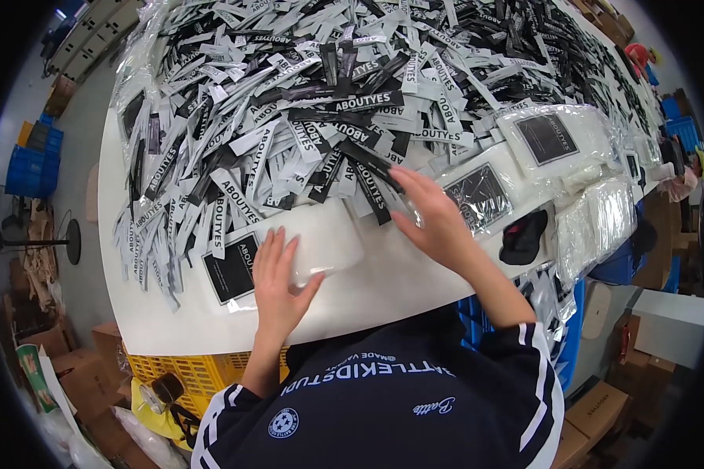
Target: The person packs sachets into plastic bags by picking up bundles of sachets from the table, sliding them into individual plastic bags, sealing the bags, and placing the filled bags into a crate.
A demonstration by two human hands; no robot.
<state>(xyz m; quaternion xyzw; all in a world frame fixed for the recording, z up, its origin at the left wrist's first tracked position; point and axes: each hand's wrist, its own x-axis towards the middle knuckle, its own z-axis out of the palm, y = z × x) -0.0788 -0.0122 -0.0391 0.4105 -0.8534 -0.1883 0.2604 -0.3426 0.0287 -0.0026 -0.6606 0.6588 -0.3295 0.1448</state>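
Note:
My left hand [280,281] lies flat with its fingers spread over a transparent plastic bag with white contents [328,242]. Part of the bag's black label panel [231,270] shows left of those fingers. Over to the right, my right hand [434,215] hovers at the front edge of the strip pile, thumb and fingers apart. Its fingertips are by the end of a black ABOUTYES strip [368,160]; whether they touch it I cannot tell. Another black strip [374,199] lies just left of the thumb.
A large heap of black and white printed strips [289,86] covers the back of the white table [399,289]. Packed bags [547,141] are stacked at the right, near a black oval item [524,237]. A yellow crate [176,371] stands below the front edge, with cardboard boxes [594,406] around.

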